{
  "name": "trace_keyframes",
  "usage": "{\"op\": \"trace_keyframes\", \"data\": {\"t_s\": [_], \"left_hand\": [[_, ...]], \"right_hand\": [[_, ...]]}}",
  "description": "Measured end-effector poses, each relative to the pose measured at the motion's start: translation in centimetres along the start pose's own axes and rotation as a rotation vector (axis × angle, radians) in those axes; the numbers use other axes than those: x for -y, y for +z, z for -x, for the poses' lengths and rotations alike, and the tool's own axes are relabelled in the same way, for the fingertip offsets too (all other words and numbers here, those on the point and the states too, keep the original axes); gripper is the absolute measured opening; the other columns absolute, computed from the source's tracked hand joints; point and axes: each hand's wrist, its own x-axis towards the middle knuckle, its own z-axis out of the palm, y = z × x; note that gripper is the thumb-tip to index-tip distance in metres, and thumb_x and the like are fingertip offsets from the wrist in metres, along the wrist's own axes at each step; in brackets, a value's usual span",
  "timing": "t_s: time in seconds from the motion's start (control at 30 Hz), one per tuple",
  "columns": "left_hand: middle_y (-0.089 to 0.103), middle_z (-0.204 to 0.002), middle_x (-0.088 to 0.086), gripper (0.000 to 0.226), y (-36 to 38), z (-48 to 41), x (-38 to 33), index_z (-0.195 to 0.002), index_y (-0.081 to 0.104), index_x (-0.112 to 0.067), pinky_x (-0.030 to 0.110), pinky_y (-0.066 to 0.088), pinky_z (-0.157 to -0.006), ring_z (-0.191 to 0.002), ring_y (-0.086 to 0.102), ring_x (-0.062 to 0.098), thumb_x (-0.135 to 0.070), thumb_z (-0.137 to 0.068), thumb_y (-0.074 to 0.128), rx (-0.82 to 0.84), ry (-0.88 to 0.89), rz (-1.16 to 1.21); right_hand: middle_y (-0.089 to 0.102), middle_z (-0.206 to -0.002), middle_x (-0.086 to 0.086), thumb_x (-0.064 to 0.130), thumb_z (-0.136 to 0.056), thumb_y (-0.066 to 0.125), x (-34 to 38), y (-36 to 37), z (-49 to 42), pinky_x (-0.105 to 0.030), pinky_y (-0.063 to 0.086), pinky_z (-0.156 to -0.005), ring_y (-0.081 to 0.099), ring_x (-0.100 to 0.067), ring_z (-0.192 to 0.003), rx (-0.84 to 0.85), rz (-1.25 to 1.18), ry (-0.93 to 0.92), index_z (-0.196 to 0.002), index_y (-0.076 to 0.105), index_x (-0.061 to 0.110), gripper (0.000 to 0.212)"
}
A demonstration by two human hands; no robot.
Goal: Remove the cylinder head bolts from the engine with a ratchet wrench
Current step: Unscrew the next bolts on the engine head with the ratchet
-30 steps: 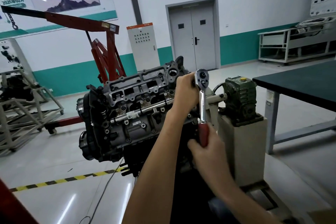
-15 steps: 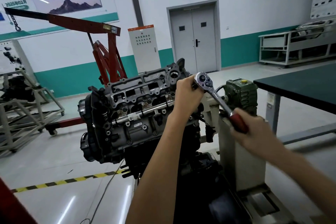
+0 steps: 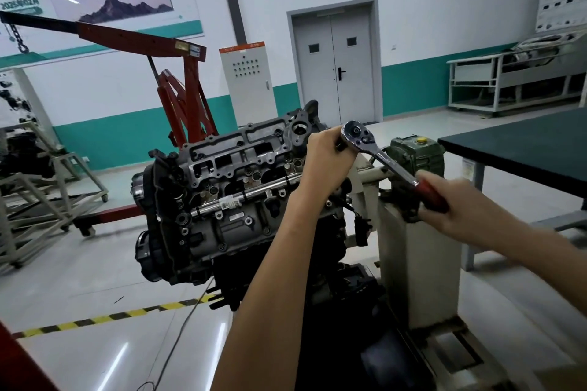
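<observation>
At my left fingers: my left hand (image 3: 324, 162) is curled tight under the head of the ratchet (image 3: 378, 157), with the knuckles toward me. What it grips below the head is hidden by my fingers (image 3: 336, 144).
At my right fingers: my right hand (image 3: 460, 206) is wrapped round the red handle (image 3: 428, 192). The hand is blurred.
Ratchet: the head sits up by my left fingers with its chrome face turned to me. The shank slants down and right to my right fingers.
Engine (image 3: 228, 194): just left of and below my left fingers, tilted, with its top face and open ports toward me. My left hand lies against its right end.
Bolt: somewhere under my left fingers and not visible, so I cannot tell how far out it is.
Behind my right fingers: a green gearbox (image 3: 413, 155) on a pale stand (image 3: 419, 257).
Right of my right fingers: a dark counter (image 3: 524, 143), apart from the hand.
Far left of my left fingers: a red hoist (image 3: 178, 95) behind the engine.
</observation>
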Motion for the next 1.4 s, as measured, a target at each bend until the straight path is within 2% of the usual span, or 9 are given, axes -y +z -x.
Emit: {"op": "trace_keyframes", "data": {"t_s": [0.1, 0.2, 0.4, 0.6, 0.7, 0.87, 1.07, 1.3, 1.4], "left_hand": [[0.040, -0.050, -0.005, 0.040, -0.1, 0.1, 0.2, -0.050, 0.040, -0.019, 0.013, 0.023, -0.047, -0.047, 0.027, 0.005, 0.003, -0.080, 0.057, -0.041, 0.004, 0.025], [0.047, -0.053, -0.001, 0.024, 0.0, 0.4, 0.5, -0.057, 0.056, -0.006, 0.018, 0.028, -0.049, -0.052, 0.031, 0.006, 0.004, -0.078, 0.060, -0.061, 0.018, 0.023], [0.039, -0.051, 0.002, 0.031, -0.3, 0.2, 1.0, -0.055, 0.047, 0.003, 0.027, 0.026, -0.050, -0.053, 0.028, 0.010, 0.007, -0.082, 0.061, -0.079, 0.012, 0.019], [0.043, -0.053, 0.009, 0.031, -1.0, -0.1, 0.3, -0.056, 0.047, 0.009, 0.028, 0.027, -0.050, -0.054, 0.032, 0.014, 0.001, -0.081, 0.063, 0.010, -0.006, -0.019], [0.041, -0.052, 0.006, 0.026, -0.7, 0.0, 0.0, -0.054, 0.045, 0.000, 0.025, 0.026, -0.048, -0.052, 0.030, 0.012, 0.007, -0.077, 0.055, 0.027, -0.028, 0.009], [0.050, -0.054, 0.018, 0.017, -0.2, 0.3, 0.4, -0.060, 0.055, 0.004, 0.025, 0.029, -0.051, -0.055, 0.035, 0.013, 0.008, -0.077, 0.057, -0.045, -0.018, 0.036], [0.038, -0.052, 0.003, 0.032, 0.2, 0.1, 1.2, -0.054, 0.045, 0.001, 0.028, 0.026, -0.052, -0.056, 0.029, 0.013, 0.008, -0.081, 0.061, -0.079, 0.001, 0.053], [0.049, -0.053, 0.019, 0.025, 0.2, -0.2, 0.5, -0.057, 0.052, 0.007, 0.028, 0.029, -0.050, -0.053, 0.033, 0.015, 0.002, -0.080, 0.062, -0.017, 0.023, -0.008], [0.040, -0.051, 0.008, 0.029, 0.3, -0.3, 0.4, -0.052, 0.044, -0.003, 0.025, 0.023, -0.049, -0.054, 0.027, 0.014, 0.005, -0.077, 0.057, -0.033, 0.019, 0.003]], "right_hand": [[0.045, -0.057, 0.014, -0.004, -0.075, 0.068, 0.1, 0.6, -0.1, -0.003, 0.036, -0.048, 0.052, 0.007, -0.052, -0.071, -0.022, 0.000, -0.089, 0.045, 0.026, 0.040], [0.048, -0.059, 0.006, 0.006, -0.077, 0.068, 3.1, 6.1, 2.0, -0.011, 0.037, -0.044, 0.049, -0.003, -0.046, -0.190, -0.275, 0.214, -0.084, 0.046, 0.030, 0.034], [0.044, -0.053, 0.004, 0.001, -0.076, 0.060, 10.6, 12.9, 1.0, -0.010, 0.033, -0.037, 0.044, -0.002, -0.039, -0.413, -0.731, 0.326, -0.082, 0.047, 0.016, 0.021], [0.051, -0.058, 0.002, -0.002, -0.074, 0.066, 2.4, 3.9, 1.3, -0.012, 0.041, -0.047, 0.049, 0.001, -0.048, -0.017, -0.237, 0.075, -0.081, 0.046, 0.030, 0.038], [0.046, -0.054, 0.012, -0.008, -0.071, 0.068, -0.4, -1.2, -0.8, -0.003, 0.036, -0.049, 0.053, 0.006, -0.055, 0.002, 0.077, -0.033, -0.083, 0.046, 0.023, 0.041], [0.046, -0.061, 0.008, 0.001, -0.076, 0.069, 1.4, 4.4, 1.3, -0.007, 0.038, -0.047, 0.055, 0.000, -0.051, -0.156, -0.158, 0.139, -0.097, 0.051, 0.020, 0.033], [0.044, -0.050, 0.007, 0.000, -0.075, 0.060, 10.2, 13.0, 1.1, -0.011, 0.036, -0.038, 0.044, -0.002, -0.039, -0.421, -0.733, 0.316, -0.077, 0.046, 0.021, 0.025], [0.050, -0.063, 0.004, -0.002, -0.077, 0.065, 1.4, 3.0, 1.3, -0.009, 0.039, -0.047, 0.053, -0.004, -0.051, -0.002, -0.188, 0.111, -0.089, 0.049, 0.024, 0.032], [0.045, -0.057, 0.013, -0.006, -0.075, 0.066, -0.2, 0.1, -0.1, -0.004, 0.035, -0.047, 0.052, 0.005, -0.053, -0.040, -0.011, 0.010, -0.089, 0.050, 0.018, 0.033]]}}
